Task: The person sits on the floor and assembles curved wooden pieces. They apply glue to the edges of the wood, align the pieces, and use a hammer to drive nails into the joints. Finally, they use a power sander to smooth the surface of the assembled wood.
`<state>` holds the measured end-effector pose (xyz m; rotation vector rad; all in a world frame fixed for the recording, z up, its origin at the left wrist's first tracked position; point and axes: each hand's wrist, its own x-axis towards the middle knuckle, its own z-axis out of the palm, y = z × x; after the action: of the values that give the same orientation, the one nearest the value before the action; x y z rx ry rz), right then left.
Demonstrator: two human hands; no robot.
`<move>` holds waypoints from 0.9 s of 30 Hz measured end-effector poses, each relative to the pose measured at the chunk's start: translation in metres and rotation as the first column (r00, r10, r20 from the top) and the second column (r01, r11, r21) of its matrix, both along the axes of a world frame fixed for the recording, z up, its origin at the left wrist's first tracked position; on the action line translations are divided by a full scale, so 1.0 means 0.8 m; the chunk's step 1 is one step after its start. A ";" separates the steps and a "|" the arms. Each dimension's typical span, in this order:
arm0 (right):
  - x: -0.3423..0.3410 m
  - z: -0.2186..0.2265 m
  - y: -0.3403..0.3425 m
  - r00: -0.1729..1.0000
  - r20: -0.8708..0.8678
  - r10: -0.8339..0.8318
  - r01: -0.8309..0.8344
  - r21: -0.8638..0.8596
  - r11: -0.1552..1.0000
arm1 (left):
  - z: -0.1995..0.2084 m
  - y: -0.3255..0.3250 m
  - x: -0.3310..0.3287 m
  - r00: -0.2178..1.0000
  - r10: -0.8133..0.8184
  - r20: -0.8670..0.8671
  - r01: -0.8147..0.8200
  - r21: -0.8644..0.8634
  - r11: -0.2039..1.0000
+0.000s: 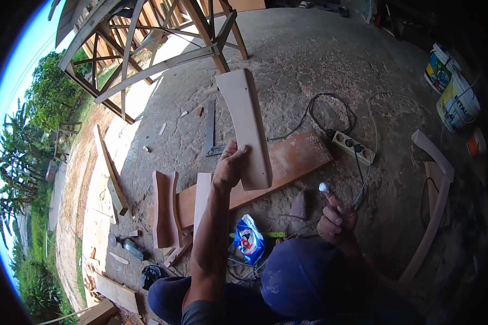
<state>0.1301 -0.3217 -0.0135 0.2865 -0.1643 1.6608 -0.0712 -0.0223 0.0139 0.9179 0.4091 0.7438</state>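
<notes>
The left hand [229, 165] grips a curved wooden slat [246, 127] by its lower edge, raised over the floor. The right hand [336, 216] closes around a small white-tipped tool [325, 188]. Inspection seems underway; marking it next would need the slat steadied.

Rough concrete floor [320, 59], dusted with sawdust and half in shade. Timber frame [146, 49] at the upper left in bright sun. Beyond it green trees [49, 92], a dirt path [73, 184] and blue sky [21, 59].
</notes>
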 end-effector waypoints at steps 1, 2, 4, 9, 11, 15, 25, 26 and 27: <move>0.000 0.000 -0.001 1.000 0.006 -0.003 0.003 0.008 1.000 | 0.002 0.000 0.001 0.999 0.001 0.050 0.000 -0.017 1.000; 0.001 0.000 -0.001 1.000 0.013 -0.006 0.006 0.016 1.000 | 0.004 0.001 0.003 0.999 -0.001 0.047 0.001 0.005 1.000; 0.000 0.004 -0.001 1.000 0.014 -0.014 0.014 0.013 1.000 | 0.009 0.003 0.003 0.999 -0.002 0.041 0.000 0.047 0.999; -0.005 0.031 0.001 0.999 0.030 -0.029 0.029 0.020 0.999 | 0.011 -0.001 0.004 0.991 0.024 0.131 -0.023 -0.003 1.000; -0.005 0.038 0.004 0.999 0.032 -0.022 0.020 0.051 0.999 | 0.011 -0.001 0.004 0.988 0.035 0.153 -0.035 -0.004 0.999; -0.003 0.040 0.008 0.997 0.070 -0.022 0.016 0.088 0.996 | 0.018 0.001 0.010 0.983 0.033 0.180 -0.042 0.047 0.998; -0.003 0.031 0.009 0.994 0.107 0.003 -0.013 0.091 0.996 | 0.045 0.001 0.009 0.972 0.105 0.209 -0.111 0.017 0.994; -0.003 0.028 0.009 0.994 0.109 0.004 -0.015 0.098 0.995 | 0.045 0.000 0.008 0.971 0.106 0.212 -0.113 0.018 0.993; -0.002 0.026 0.008 0.994 0.111 0.002 -0.013 0.100 0.995 | 0.041 -0.003 0.008 0.971 0.104 0.215 -0.110 0.014 0.994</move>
<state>0.1281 -0.3149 0.0071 0.2712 -0.3312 1.6796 -0.0645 -0.0243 0.0470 0.8346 0.2605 0.9394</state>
